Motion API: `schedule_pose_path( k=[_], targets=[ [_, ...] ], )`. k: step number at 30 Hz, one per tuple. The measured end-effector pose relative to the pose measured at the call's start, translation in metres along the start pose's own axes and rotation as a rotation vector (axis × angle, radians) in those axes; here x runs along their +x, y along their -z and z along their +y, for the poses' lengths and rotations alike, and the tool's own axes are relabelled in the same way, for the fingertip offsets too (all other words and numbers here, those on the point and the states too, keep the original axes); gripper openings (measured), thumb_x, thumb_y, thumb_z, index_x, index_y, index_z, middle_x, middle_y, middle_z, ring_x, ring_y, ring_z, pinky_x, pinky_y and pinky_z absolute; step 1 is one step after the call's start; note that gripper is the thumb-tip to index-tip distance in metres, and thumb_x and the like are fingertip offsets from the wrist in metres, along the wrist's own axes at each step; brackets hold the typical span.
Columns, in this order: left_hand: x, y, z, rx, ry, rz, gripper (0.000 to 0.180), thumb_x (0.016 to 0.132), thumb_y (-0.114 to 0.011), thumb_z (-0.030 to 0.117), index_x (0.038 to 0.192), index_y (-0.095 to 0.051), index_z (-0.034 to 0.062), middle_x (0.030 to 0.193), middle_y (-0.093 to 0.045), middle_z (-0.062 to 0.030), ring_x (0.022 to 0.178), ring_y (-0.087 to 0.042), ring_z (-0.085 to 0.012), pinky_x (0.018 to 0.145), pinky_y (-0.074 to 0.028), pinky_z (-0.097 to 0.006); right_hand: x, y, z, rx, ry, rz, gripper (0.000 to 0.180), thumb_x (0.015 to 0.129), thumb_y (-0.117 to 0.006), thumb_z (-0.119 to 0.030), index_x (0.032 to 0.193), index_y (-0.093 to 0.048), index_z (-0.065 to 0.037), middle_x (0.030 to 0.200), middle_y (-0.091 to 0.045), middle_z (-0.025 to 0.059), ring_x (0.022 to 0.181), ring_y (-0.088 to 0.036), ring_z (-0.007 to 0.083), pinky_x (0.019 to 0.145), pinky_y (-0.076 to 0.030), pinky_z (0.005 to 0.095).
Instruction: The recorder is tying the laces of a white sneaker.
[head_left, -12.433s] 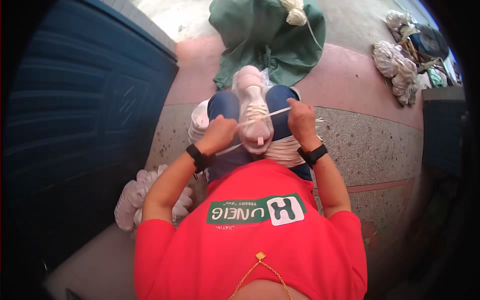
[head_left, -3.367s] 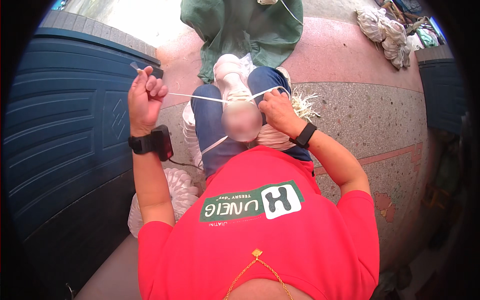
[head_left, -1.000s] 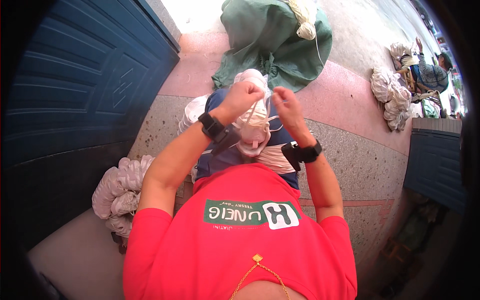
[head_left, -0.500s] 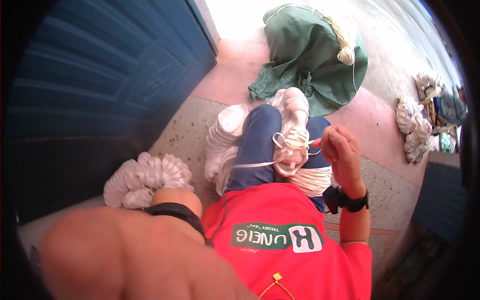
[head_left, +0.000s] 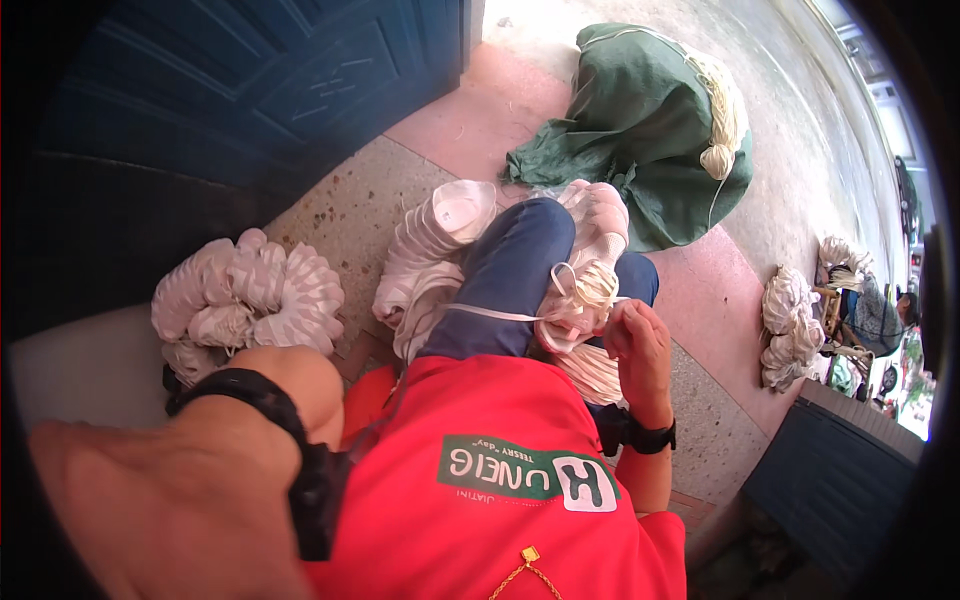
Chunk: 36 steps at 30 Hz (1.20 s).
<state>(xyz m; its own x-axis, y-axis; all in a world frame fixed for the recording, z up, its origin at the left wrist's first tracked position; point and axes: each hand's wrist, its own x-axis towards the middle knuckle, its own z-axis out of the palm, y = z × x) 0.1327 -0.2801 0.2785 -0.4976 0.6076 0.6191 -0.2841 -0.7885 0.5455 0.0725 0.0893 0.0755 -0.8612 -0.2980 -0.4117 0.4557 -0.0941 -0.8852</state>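
A white shoe [head_left: 575, 310] with cream laces lies on my lap between my thighs, at the near end of a row of pale nested shoes [head_left: 600, 210]. My right hand [head_left: 642, 355] is at the shoe's right edge, fingers curled and pinching a lace end. Out from the shoe's left side a white shoelace [head_left: 490, 312] stretches across my left thigh; its far end is hidden. My left hand [head_left: 150, 510], raised close to the camera at lower left, is large and blurred, its fingers out of sight. A bundle of cream laces [head_left: 588, 372] rests under the shoe.
Stacked pale shoes [head_left: 440, 225] stand beside my left leg, and another pile [head_left: 250, 295] sits farther left. A dark blue door [head_left: 290, 90] rises at upper left. Ahead is a green cloth-covered heap [head_left: 650, 130] with a hank of cord [head_left: 722, 120]. More bundles [head_left: 790, 330] and a seated person are at right.
My right hand has come down and in against the shoe's edge. My left hand has shifted toward the lower left. The whole view has turned, bringing the right-hand bundles and person further in.
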Motion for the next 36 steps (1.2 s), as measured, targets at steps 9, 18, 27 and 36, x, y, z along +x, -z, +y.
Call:
schedule_pose_path(
  k=[9, 18, 27, 36],
  targets=[
    [-0.3, 0.156, -0.086, 2.016, 1.327, 1.252, 0.029, 0.092, -0.07, 0.031, 0.102, -0.07, 0.0043, 0.092, -0.073, -0.0088, 0.078, -0.067, -0.027, 0.07, -0.053, -0.039, 0.009, 0.014, 0.034, -0.287, -0.094, 0.0, 0.025, 0.104, -0.053, -0.022, 0.098, -0.065, -0.001, 0.073, -0.058, -0.0004, 0.063, -0.05, 0.0067, 0.06, -0.039, 0.022],
    [-0.455, 0.163, -0.301, 1.14, 1.206, 1.335, 0.028, 0.089, -0.07, 0.028, 0.103, -0.071, 0.0038, 0.084, -0.071, -0.0118, 0.076, -0.067, -0.0219, 0.071, -0.053, -0.035, 0.019, 0.018, 0.064, -0.412, -0.154, -0.031, 0.026, 0.106, -0.054, -0.023, 0.101, -0.066, 0.0, 0.075, -0.057, -0.0013, 0.067, -0.051, 0.0059, 0.063, -0.041, 0.0214],
    [-0.511, 0.245, -0.262, 0.767, 0.999, 1.926, 0.032, 0.089, -0.064, 0.033, 0.086, -0.068, 0.0022, 0.076, -0.068, -0.0188, 0.065, -0.069, -0.0346, 0.053, -0.054, -0.046, 0.031, 0.016, 0.064, -0.494, -0.147, -0.148, 0.023, 0.105, -0.056, -0.02, 0.102, -0.066, 0.001, 0.078, -0.059, -0.0015, 0.07, -0.052, 0.006, 0.065, -0.041, 0.0218],
    [-0.52, 0.202, -0.366, 1.407, 1.086, 1.17, 0.057, 0.084, -0.074, 0.046, 0.114, -0.066, -0.0021, 0.099, -0.071, -0.027, 0.095, -0.07, -0.043, 0.084, -0.055, -0.047, 0.026, 0.018, 0.076, -0.464, -0.171, -0.112, 0.021, 0.104, -0.058, -0.019, 0.101, -0.067, 0.001, 0.075, -0.057, -0.0026, 0.068, -0.052, 0.0053, 0.063, -0.04, 0.0208]
  ],
)
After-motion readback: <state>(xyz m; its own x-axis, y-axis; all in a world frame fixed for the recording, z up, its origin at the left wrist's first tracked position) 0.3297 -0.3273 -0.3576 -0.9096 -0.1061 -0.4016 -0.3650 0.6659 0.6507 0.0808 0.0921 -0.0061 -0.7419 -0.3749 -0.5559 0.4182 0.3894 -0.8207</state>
